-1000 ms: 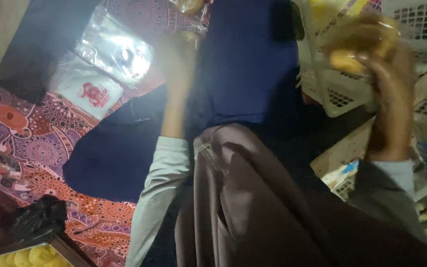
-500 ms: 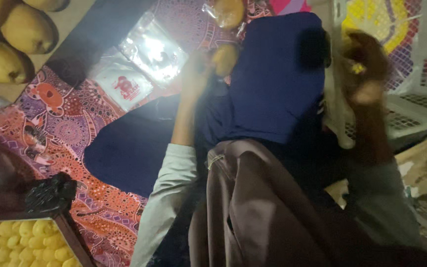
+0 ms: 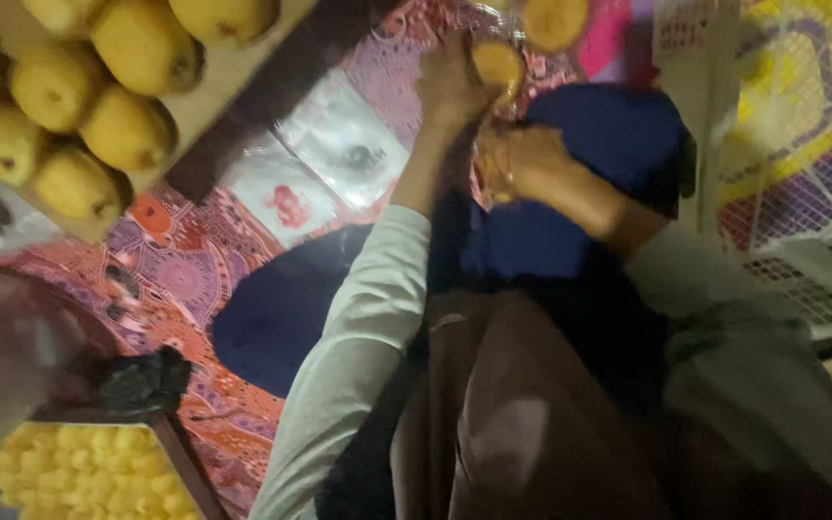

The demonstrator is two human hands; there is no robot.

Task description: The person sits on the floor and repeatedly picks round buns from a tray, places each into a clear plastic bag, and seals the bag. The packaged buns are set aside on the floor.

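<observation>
The right hand (image 3: 532, 164) sits closest, fingers curled, seemingly around clear wrapping at its fingertips; blur keeps me from telling how firm that hold is. Just beyond and touching it, the left hand (image 3: 450, 82) is closed around a round yellow fruit (image 3: 499, 64), pinching it between thumb and fingers. Both hands work above a blue cloth (image 3: 589, 183) on the lap, so the fruit hangs in the air with nothing but the fingers under it.

The likely slip: if the two hands pull against each other, the fruit could pop free and roll off the cloth onto the patterned mat (image 3: 185, 279). Left of the left hand lie two clear packets (image 3: 344, 144); a dropped fruit could land on them. Further left, a tray of yellow fruit (image 3: 98, 106) stands well apart, out of harm's way. To the right, a white basket (image 3: 820, 279).
</observation>
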